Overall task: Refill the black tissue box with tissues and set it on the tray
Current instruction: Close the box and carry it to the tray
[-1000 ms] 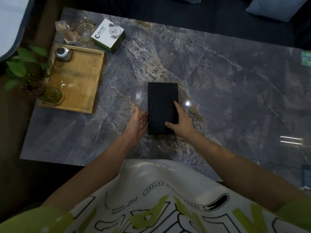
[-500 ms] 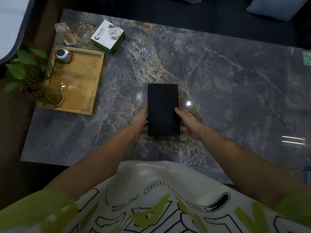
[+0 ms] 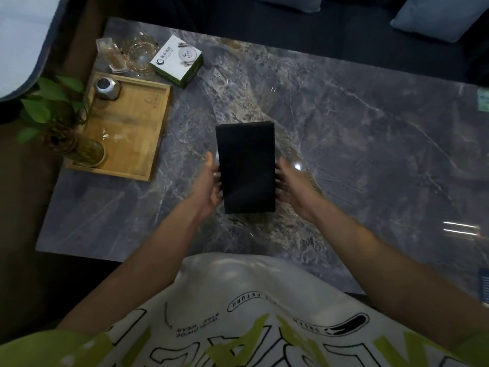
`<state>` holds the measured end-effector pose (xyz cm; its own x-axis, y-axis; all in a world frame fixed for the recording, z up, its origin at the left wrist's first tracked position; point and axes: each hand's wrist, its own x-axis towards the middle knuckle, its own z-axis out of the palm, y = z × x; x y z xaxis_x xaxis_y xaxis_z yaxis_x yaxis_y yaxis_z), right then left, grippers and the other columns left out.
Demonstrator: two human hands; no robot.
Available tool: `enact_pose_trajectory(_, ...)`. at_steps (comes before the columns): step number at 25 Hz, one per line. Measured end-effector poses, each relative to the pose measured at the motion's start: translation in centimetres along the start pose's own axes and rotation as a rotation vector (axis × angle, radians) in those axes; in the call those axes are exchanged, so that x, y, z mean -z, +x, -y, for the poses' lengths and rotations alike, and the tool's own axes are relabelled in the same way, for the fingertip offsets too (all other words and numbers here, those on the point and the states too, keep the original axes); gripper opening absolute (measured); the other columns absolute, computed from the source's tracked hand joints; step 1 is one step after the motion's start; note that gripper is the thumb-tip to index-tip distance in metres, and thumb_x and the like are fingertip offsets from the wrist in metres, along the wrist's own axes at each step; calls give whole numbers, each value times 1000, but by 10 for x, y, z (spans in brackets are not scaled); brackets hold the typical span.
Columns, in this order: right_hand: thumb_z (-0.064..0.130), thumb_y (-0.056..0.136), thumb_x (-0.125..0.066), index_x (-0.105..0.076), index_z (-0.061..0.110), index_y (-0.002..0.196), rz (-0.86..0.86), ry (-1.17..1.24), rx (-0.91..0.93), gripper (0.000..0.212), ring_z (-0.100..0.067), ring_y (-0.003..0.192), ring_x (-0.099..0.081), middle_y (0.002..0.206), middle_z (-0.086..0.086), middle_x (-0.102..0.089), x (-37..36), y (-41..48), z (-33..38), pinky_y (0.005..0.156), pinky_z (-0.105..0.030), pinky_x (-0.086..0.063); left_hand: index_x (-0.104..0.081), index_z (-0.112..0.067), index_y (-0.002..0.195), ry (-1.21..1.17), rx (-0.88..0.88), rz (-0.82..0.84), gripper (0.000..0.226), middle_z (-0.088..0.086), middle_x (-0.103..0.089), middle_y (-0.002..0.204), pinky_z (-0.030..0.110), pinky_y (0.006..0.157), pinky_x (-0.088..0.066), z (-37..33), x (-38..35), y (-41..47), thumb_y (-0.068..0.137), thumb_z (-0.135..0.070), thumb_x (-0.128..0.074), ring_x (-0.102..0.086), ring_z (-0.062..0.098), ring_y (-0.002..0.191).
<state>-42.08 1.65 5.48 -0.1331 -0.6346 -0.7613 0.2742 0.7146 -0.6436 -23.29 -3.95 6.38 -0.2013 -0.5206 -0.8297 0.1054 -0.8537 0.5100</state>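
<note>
The black tissue box (image 3: 246, 165) is a plain dark rectangle in the middle of the grey marble table, its long side running away from me. My left hand (image 3: 209, 181) grips its left side and my right hand (image 3: 289, 181) grips its right side. The box looks raised a little off the table. No opening or tissues show on its upper face. The wooden tray (image 3: 132, 133) lies at the table's left edge. A white and green tissue pack (image 3: 177, 60) sits beyond the tray.
On the tray stand a small metal canister (image 3: 107, 88) and a glass vase with a green plant (image 3: 76, 147). Glassware (image 3: 139, 53) sits at the far left corner. A dark sofa with a pale cushion (image 3: 439, 14) runs behind the table.
Both hands went from resting against the box to clasping its two sides. The box now appears larger and lifted toward me.
</note>
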Motion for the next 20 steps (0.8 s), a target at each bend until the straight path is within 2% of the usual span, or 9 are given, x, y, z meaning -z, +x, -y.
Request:
enact_pose_trajectory(2,53,98,-43,-53,22,130,-25,-41,31,46,-16,110,-62,125,1,-62,-6,1,3,90,-35,-51,-56,-13,116,-35,-17,-2,60,19,-53,135,39,100,-46,-1,5,-2,97,-61,-25,-58,24,110)
enact_pose_trajectory(5,55,97,-44,-47,21,134,-42,-52,59,50,-16,112,-61,126,1,-61,-13,0,8,82,-32,-51,-58,-10,117,-80,-40,-1,63,12,-59,124,39,102,-44,-3,13,-4,96,-61,-27,-57,24,110)
enact_pose_trajectory(7,56,97,-42,-52,21,132,-20,-53,69,50,-18,113,-61,127,0,-62,-16,0,7,84,-33,-50,-57,-10,115,-81,-69,19,58,11,-61,120,36,98,-45,-4,17,-9,97,-58,-30,-59,23,109)
enact_pose_trajectory(9,55,99,-37,-58,19,123,-15,-30,61,48,-19,112,-60,125,0,-63,-19,-3,7,85,-34,-47,-57,-11,107,-87,-101,34,52,10,-62,115,37,100,-43,-5,23,-11,98,-55,-31,-58,24,112)
enact_pose_trajectory(12,55,99,-34,-61,23,111,0,-28,71,44,-14,100,-59,115,3,-63,-29,-12,10,74,-29,-43,-70,-18,65,-85,-132,14,61,3,-62,89,33,95,-42,-5,30,-14,99,-50,-32,-58,17,92)
enact_pose_trajectory(13,55,99,-35,-62,26,108,6,-38,91,40,-12,97,-59,111,6,-63,-34,-15,11,73,-27,-43,-68,-21,61,-88,-137,0,58,1,-61,84,31,90,-43,-5,32,-15,99,-49,-35,-57,15,87)
enact_pose_trajectory(16,50,100,-40,-62,29,111,12,-61,163,33,-8,100,-60,112,8,-63,-45,-26,12,83,-26,-49,-65,-20,91,-117,-166,7,36,0,-62,88,28,81,-44,-4,39,-20,98,-46,-41,-58,14,85)
enact_pose_trajectory(18,50,99,-43,-59,22,122,2,-90,192,39,-7,106,-60,120,4,-62,-51,-30,14,98,-31,-48,-65,-16,112,-131,-183,33,38,5,-64,105,26,77,-49,-2,46,-23,98,-42,-42,-60,15,91)
enact_pose_trajectory(20,45,100,-44,-63,27,111,-7,-99,203,29,-4,104,-59,112,9,-64,-57,-31,17,103,-31,-44,-59,-11,127,-157,-198,50,43,9,-61,119,27,74,-51,1,51,-25,98,-38,-42,-60,18,101)
